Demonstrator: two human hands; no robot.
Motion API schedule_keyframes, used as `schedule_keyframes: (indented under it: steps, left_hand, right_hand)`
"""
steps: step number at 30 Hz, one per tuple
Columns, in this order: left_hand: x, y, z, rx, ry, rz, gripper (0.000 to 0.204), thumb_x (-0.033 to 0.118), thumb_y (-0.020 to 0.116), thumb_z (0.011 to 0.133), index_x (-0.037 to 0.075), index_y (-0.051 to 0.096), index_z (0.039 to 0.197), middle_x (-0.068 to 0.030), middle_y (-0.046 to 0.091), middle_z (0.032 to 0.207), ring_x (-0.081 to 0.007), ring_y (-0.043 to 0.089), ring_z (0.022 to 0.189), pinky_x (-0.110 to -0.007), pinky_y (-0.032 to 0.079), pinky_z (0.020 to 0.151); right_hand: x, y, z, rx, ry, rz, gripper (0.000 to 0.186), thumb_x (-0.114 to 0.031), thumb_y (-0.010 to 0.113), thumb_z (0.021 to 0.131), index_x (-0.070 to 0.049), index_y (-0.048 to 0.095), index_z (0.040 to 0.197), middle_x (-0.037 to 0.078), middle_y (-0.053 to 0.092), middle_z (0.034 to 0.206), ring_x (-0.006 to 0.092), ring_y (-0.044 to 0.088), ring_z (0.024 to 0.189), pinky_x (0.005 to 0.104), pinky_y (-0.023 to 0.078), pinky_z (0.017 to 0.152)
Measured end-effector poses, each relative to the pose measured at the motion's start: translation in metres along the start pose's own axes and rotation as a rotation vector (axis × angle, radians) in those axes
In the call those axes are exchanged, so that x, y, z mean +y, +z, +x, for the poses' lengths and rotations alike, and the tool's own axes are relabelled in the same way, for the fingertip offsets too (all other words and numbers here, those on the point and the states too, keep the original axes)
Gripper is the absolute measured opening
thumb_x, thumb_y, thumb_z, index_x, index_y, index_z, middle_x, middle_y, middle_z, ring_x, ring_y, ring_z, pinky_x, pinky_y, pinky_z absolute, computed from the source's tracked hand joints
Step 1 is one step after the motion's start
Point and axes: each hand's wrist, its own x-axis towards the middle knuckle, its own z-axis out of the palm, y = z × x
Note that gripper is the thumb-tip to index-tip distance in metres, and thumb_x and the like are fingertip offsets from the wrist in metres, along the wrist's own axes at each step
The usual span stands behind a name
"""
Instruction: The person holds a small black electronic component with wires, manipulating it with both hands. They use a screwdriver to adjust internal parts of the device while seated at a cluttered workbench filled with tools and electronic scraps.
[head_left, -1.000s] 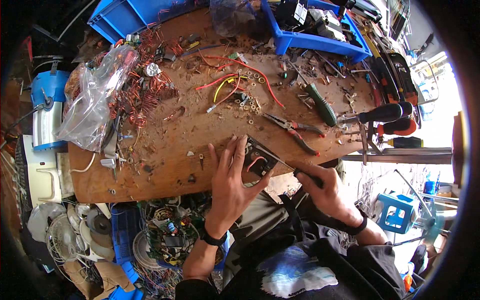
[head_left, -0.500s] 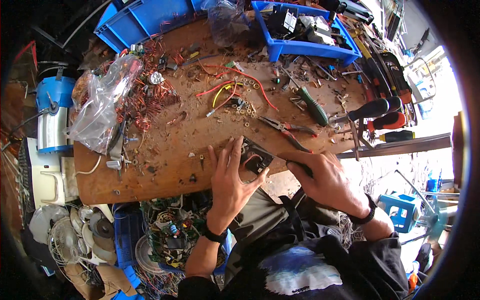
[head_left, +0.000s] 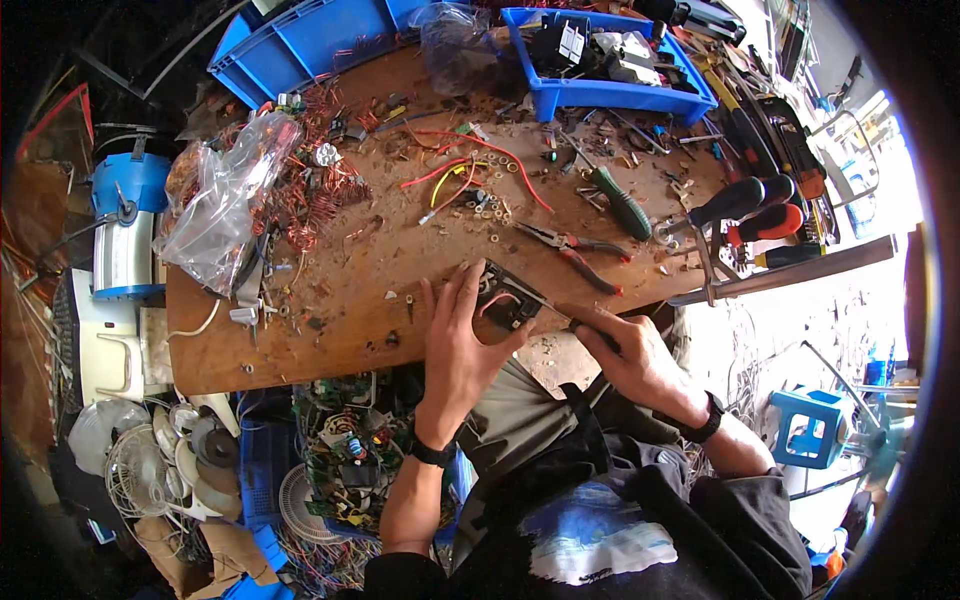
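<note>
At the far left, a blue and silver cylindrical machine stands beside the table, with a cream casing just below it and a wire fan guard lower down. On the brown tabletop, a clear plastic bag lies against a tangle of copper wire, with a blue crate behind. Under the near edge, loose circuit boards are heaped together.

My left hand is closed around a dark, open-sided part, fingers on its left side and thumb at its lower right. The part is at the table's near edge, with a short pink wire curving inside. Beyond it lie red and yellow wires among small rings.

Farther right, my right hand grips a dark-handled tool, its thin shaft reaching the part's right side; whether the tip touches, I can't make out at this size. Pliers and a green-handled screwdriver lie past that hand, and at the far right, a teal stool stands below table level.
</note>
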Motion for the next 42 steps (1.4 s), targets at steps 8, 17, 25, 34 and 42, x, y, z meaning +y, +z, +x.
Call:
schedule_keyframes:
  steps: [8, 17, 25, 34, 42]
  left_hand:
    - [0.000, 0.001, 0.001, -0.020, -0.010, -0.005, 0.095, 0.034, 0.092, 0.078, 0.004, 0.046, 0.155, -0.0271, 0.058, 0.144, -0.0445, 0.054, 0.137, -0.066, 0.025, 0.125]
    - [0.000, 0.001, 0.004, -0.022, -0.008, -0.007, 0.093, 0.032, 0.090, 0.079, 0.003, 0.046, 0.156, -0.0273, 0.058, 0.144, -0.0453, 0.055, 0.136, -0.068, 0.024, 0.124]
    - [0.002, 0.002, 0.002, -0.008, -0.005, -0.020, 0.092, 0.032, 0.090, 0.080, 0.001, 0.046, 0.156, -0.0262, 0.060, 0.143, -0.0448, 0.058, 0.132, -0.062, 0.024, 0.126]
    - [-0.003, 0.006, -0.004, -0.013, 0.028, 0.054, 0.096, 0.033, 0.090, 0.080, 0.000, 0.042, 0.156, -0.0227, 0.054, 0.145, -0.0420, 0.052, 0.137, -0.067, 0.026, 0.124]
    - [0.000, 0.004, -0.002, 0.013, 0.024, 0.060, 0.095, 0.034, 0.091, 0.080, 0.002, 0.043, 0.155, -0.0254, 0.056, 0.142, -0.0446, 0.054, 0.134, -0.065, 0.030, 0.122]
  right_hand:
    - [0.024, 0.013, -0.002, 0.066, -0.104, 0.074, 0.035, -0.010, 0.062, 0.103, -0.005, 0.067, 0.138, 0.025, 0.075, 0.102, 0.0372, 0.077, 0.088, 0.0406, 0.060, 0.075]
    - [0.010, 0.012, 0.002, 0.054, -0.106, 0.021, 0.039, -0.004, 0.062, 0.100, -0.005, 0.067, 0.139, 0.026, 0.073, 0.094, 0.0374, 0.075, 0.084, 0.0399, 0.058, 0.076]
    - [-0.022, -0.001, 0.008, -0.029, 0.071, -0.062, 0.040, -0.004, 0.063, 0.098, -0.006, 0.067, 0.137, 0.027, 0.074, 0.092, 0.0432, 0.074, 0.083, 0.0472, 0.060, 0.073]
    - [-0.044, -0.025, 0.033, -0.054, 0.066, -0.282, 0.026, -0.015, 0.064, 0.099, -0.006, 0.074, 0.121, 0.026, 0.072, 0.088, 0.0465, 0.070, 0.086, 0.0550, 0.054, 0.078]
    - [-0.053, -0.031, 0.031, -0.073, 0.001, -0.284, 0.030, -0.020, 0.059, 0.101, -0.008, 0.072, 0.126, 0.028, 0.071, 0.093, 0.0475, 0.069, 0.088, 0.0555, 0.055, 0.079]
